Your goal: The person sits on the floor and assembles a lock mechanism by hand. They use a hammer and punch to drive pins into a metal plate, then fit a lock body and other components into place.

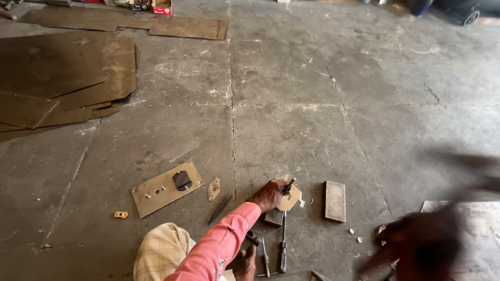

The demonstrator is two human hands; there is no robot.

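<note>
My right hand [419,243] is a dark motion-blurred shape at the lower right, above a grey metal sheet [476,237]; whether it holds anything is unreadable. My left hand is out of sight. In front of me a co-worker in a pink sleeve [219,247] and a checked head cloth [159,252] crouches on the floor. One of that person's hands [268,195] holds a small dark punch [289,184] upright on a small tan metal piece [291,200], which rests on a dark block [273,217]. The co-worker's other hand [244,263] grips a tool handle near the bottom edge.
On the concrete floor lie a tan plate with holes and a black part [164,188], a small bracket [213,188], a file [220,209], a screwdriver [282,244], a rectangular steel block [335,201] and scattered small bits. Large brown metal sheets [62,78] are stacked at the far left.
</note>
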